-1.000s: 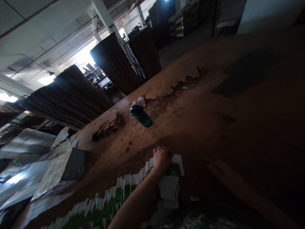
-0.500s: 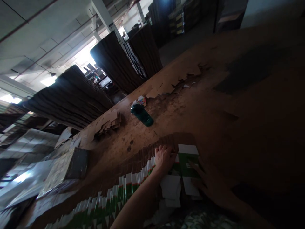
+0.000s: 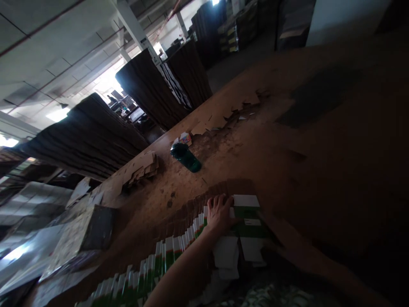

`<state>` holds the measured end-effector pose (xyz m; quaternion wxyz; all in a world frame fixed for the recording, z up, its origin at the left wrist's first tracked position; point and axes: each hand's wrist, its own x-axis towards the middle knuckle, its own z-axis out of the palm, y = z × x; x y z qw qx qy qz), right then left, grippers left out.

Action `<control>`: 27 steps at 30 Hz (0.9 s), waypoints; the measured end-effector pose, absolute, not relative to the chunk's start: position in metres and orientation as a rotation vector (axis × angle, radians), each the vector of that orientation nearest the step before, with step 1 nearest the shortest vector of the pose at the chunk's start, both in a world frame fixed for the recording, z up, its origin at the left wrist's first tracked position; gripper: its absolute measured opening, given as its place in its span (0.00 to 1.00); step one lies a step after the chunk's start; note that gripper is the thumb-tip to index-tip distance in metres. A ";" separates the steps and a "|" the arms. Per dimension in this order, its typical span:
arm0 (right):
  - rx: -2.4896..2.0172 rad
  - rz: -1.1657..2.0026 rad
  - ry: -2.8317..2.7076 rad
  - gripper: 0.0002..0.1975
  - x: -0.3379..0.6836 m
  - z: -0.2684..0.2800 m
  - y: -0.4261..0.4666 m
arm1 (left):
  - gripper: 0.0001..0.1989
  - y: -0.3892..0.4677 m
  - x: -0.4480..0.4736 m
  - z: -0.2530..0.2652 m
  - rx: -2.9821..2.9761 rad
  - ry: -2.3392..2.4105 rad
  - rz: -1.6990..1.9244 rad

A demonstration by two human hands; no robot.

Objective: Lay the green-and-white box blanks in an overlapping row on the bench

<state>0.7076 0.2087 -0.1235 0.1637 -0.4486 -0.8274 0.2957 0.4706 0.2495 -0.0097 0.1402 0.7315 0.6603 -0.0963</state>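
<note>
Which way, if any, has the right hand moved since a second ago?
Yes: against the green bottle, the right hand has moved left in view, toward the left hand.

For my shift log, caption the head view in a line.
Left hand on a row of green-and-white cartons, dim right hand beside the end carton, green bottle beyond.

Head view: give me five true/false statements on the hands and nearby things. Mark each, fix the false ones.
1. The left hand touches the fanned row of green-and-white pieces. True.
2. The right hand holds the bottle. False: it is by the labelled piece; the bottle is apart from both hands.
3. The bottle is green. True.
4. The grey-sided block is right of the bottle in the picture. False: it is left.
5. The labelled piece has green between white ends. True.
</note>
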 end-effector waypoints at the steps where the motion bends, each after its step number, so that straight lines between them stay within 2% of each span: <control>1: -1.346 0.792 -2.350 0.32 0.722 -0.125 0.212 | 0.35 0.250 0.472 -0.010 2.110 1.916 -0.283; 4: -1.575 0.519 -2.309 0.31 0.768 -0.129 0.220 | 0.36 0.249 0.477 -0.013 2.084 1.941 -0.285; 6: -1.690 0.478 -2.254 0.31 0.787 -0.120 0.226 | 0.36 0.249 0.478 -0.013 2.048 1.939 -0.258; 9: -1.651 0.825 -2.151 0.29 0.773 -0.070 0.237 | 0.35 0.253 0.479 -0.005 1.946 1.942 -0.164; 13: -1.233 1.404 -1.927 0.21 0.700 0.023 0.239 | 0.22 0.266 0.475 0.024 1.783 2.026 0.010; 16: -1.102 1.846 -1.960 0.28 0.670 0.037 0.230 | 0.17 0.269 0.472 0.037 1.912 2.119 -0.013; 18: -1.196 1.747 -2.053 0.29 0.682 0.008 0.227 | 0.14 0.264 0.472 0.032 2.050 2.093 -0.126; 21: -1.589 1.064 -2.044 0.31 0.733 -0.054 0.232 | 0.13 0.253 0.474 0.014 2.081 2.043 -0.215; 23: -1.780 0.819 -1.962 0.36 0.768 -0.081 0.241 | 0.12 0.250 0.475 0.005 2.032 2.077 -0.182; 27: -1.851 1.016 -1.816 0.30 0.783 -0.076 0.253 | 0.07 0.253 0.474 0.004 1.942 2.063 -0.145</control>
